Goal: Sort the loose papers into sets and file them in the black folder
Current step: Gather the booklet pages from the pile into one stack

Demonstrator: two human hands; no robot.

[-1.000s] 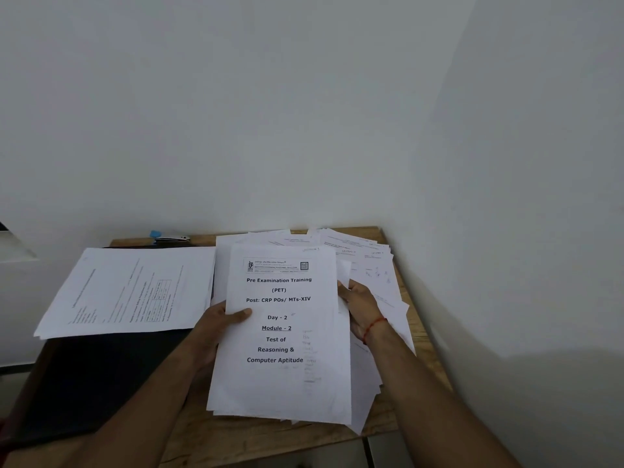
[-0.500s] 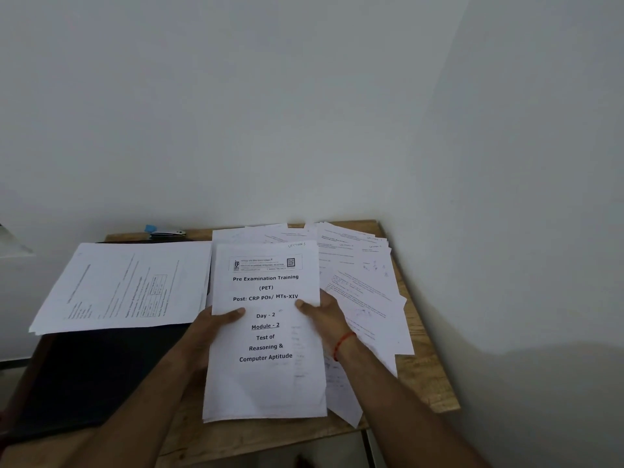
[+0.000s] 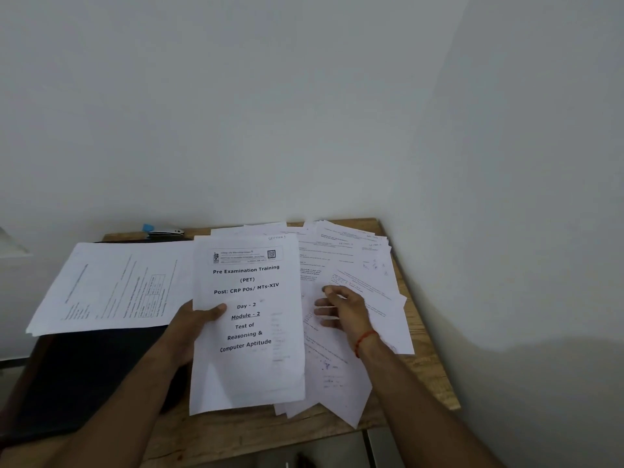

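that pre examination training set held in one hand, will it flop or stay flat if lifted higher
Probably floppy: the Pre Examination Training set is thin paper, gripped by the left hand at one edge only. Likely light, since a thumb pinch holds it. Its sheets may fan apart; no staple or clip is visible.

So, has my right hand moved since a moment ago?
Yes. The right hand left the cover sheet and shifted right over the loose papers, toward the table's right edge.
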